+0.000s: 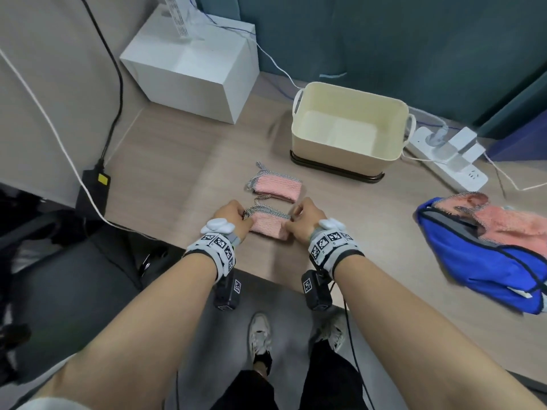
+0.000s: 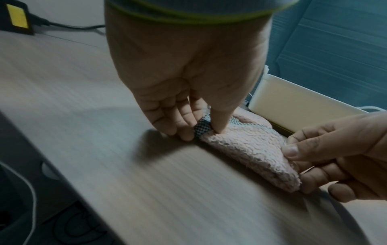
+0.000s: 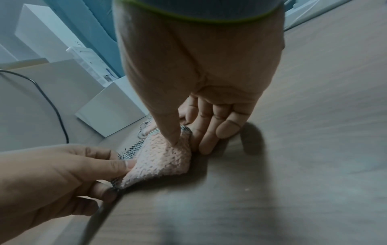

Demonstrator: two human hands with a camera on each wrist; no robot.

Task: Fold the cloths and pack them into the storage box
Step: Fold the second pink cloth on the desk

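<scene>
The pink cloth (image 1: 268, 227) w/ the checked edge is lying folded on the table (image 1: 183, 161), close to the front edge. The left hand (image 1: 233, 217) is pinching its left end: thumb on top, fingers (image 2: 184, 131) curled under & beside. The right hand (image 1: 302, 218) is pinching the right end the same way, thumb on top, fingers (image 3: 206, 140) reaching down past the edge. A second pink cloth (image 1: 276, 186) is lying folded just behind it, not touched. The cream box (image 1: 340, 155) is sitting farther back & to the right, w/ nothing showing inside. More pink cloth (image 1: 500, 220) is lying bunched on a blue bag (image 1: 479, 261) at the far right.

What could go wrong, I think: the cloth is soft & thick, so it may pop open if one hand is letting go first. The loop on the checked edge could be sticking out & catching on the box rim. Lifting by the ends only, the middle may be sagging & the fold slipping. The cloth is near the table edge, so a slip could drop it on the floor.

Hard to see: the wrist views are dark & a bit blurry. The head view is hiding the fingertips behind the knuckles. Can't tell how many layers the fold has, or how many cloths are in the far pile. The bag is cut off at the right.
</scene>
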